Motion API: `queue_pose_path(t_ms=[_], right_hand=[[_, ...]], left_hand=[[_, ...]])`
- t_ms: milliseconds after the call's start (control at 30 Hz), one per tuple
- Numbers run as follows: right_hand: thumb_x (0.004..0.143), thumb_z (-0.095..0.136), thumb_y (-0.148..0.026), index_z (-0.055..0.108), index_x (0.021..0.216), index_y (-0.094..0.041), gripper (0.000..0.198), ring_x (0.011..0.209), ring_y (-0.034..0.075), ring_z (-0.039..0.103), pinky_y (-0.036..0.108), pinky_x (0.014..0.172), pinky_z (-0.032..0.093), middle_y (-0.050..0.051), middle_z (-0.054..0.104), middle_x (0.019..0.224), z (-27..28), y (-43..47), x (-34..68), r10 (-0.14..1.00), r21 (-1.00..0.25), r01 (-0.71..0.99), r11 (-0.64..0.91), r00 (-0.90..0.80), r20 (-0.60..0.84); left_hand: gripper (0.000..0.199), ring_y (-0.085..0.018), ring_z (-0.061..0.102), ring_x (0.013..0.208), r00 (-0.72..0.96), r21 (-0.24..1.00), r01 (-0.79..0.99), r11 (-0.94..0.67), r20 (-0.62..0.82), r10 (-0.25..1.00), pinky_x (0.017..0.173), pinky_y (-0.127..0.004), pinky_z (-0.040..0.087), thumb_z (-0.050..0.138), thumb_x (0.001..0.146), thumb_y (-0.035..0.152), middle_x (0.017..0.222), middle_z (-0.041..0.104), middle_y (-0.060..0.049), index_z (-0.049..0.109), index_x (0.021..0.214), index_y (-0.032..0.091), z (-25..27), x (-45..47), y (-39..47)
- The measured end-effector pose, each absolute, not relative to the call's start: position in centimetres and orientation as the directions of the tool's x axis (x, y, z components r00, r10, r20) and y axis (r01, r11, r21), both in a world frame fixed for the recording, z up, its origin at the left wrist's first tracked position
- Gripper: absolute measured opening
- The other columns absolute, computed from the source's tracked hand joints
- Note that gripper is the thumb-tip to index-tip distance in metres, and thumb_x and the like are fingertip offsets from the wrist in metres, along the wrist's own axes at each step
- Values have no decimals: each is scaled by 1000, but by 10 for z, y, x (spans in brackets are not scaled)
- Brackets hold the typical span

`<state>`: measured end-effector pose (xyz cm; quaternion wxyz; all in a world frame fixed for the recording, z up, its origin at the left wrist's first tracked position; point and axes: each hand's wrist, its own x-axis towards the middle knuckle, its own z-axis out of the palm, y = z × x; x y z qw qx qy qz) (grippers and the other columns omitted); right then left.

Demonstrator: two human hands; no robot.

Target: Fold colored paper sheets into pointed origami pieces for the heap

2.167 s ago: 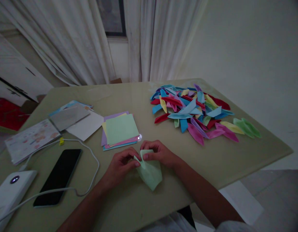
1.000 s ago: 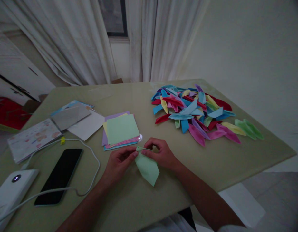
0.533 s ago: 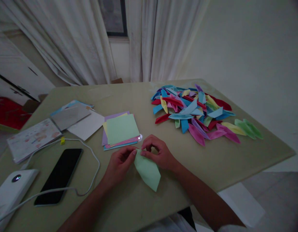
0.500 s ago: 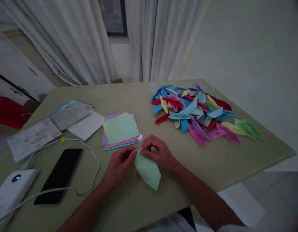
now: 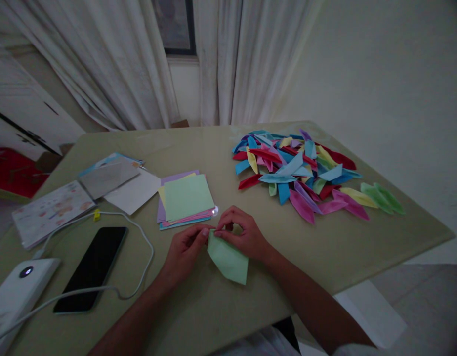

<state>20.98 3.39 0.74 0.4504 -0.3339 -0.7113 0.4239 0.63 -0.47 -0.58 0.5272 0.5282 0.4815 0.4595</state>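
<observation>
A light green sheet of folding paper (image 5: 228, 258), partly folded, hangs at a slant between my hands over the table's near side. My left hand (image 5: 186, 247) is closed, pinching the paper's upper left corner between thumb and finger. Close beside it, my right hand (image 5: 243, 232) pinches the top edge with thumb and fingertips. The folds right under the fingertips are hidden. Just beyond my hands lies a stack of coloured square paper (image 5: 188, 198), with a green sheet on top and purple, yellow, pink and blue edges showing beneath.
A heap of folded coloured paper pieces (image 5: 287, 168) covers the table's (image 5: 198, 148) right side. At left lie a black phone (image 5: 91, 269), a white power bank (image 5: 24, 287) with a looping white cable (image 5: 151, 257), a patterned packet (image 5: 54, 210) and a white sheet (image 5: 135, 190).
The green paper's lower end has swung slightly up and to the right. Both hands keep their pinch in nearly the same place.
</observation>
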Motion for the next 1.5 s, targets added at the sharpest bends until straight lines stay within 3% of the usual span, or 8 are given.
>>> queue_pose_path(t_ms=[333, 600, 767, 933, 1067, 1200, 1333, 1500], right_hand=[[89, 83, -35, 77, 89, -21, 15, 75, 15, 60, 29, 69, 50, 4, 67, 90, 9, 35, 212, 874, -924, 92, 370, -371, 313], [88, 83, -40, 79, 87, -21, 19, 76, 16, 63, 29, 70, 51, 4, 69, 88, 13, 35, 213, 878, -939, 96, 330, -397, 268], [87, 84, -38, 80, 85, -20, 18, 75, 16, 63, 28, 69, 50, 4, 69, 86, 12, 35, 213, 880, -940, 98, 328, -394, 265], [86, 85, -34, 77, 87, -20, 17, 75, 15, 62, 28, 69, 49, 3, 69, 85, 10, 34, 211, 896, -939, 111, 326, -354, 269], [85, 84, -32, 75, 101, -18, 23, 74, 15, 63, 27, 68, 48, 3, 72, 88, 6, 34, 211, 929, -965, 126, 228, -326, 177], [87, 79, -34, 76, 82, -16, 19, 63, 12, 54, 25, 60, 42, 0, 68, 71, 5, 35, 213, 933, -965, 198, 169, -348, 92], [86, 80, -36, 76, 80, -16, 21, 64, 12, 53, 24, 61, 41, 0, 67, 72, 5, 37, 214, 952, -973, 183, 142, -293, 84], [80, 85, -46, 74, 92, -15, 34, 71, 14, 62, 25, 65, 46, 1, 70, 82, 3, 40, 216, 873, -984, -32, -177, -466, -142]], left_hand=[[32, -25, 74, 89, 124, 999, 33, 21, -25, 992, 81, -33, 58, 74, 91, 47, 96, 82, -10, 83, 98, 18, 0, 9, -3], [34, -22, 71, 83, 201, 999, 11, 37, -38, 979, 76, -31, 56, 70, 94, 48, 94, 80, -9, 83, 100, 18, -1, 7, -2], [34, -23, 72, 87, 208, 990, -47, 131, -118, 971, 81, -32, 56, 72, 93, 49, 96, 81, -9, 83, 101, 18, -4, 9, -2], [31, -23, 73, 88, 209, 981, -100, 164, -140, 968, 79, -31, 57, 79, 88, 46, 96, 82, -9, 83, 100, 18, -1, 9, -4], [30, -24, 75, 93, 148, 991, -75, 111, -99, 984, 83, -33, 58, 80, 88, 45, 101, 82, -11, 83, 101, 18, -2, 7, -3], [32, -24, 76, 92, 42, 991, -63, 114, -111, 993, 85, -34, 60, 81, 86, 45, 101, 82, -10, 82, 103, 18, -4, 5, -1], [33, -23, 75, 81, 105, 984, -84, 160, -150, 983, 77, -33, 61, 85, 80, 45, 92, 82, -10, 83, 95, 16, -2, 8, -1], [26, -21, 74, 75, -46, 996, -52, 77, -80, 996, 71, -30, 60, 86, 78, 42, 82, 81, -6, 82, 86, 18, -2, 6, -1]])
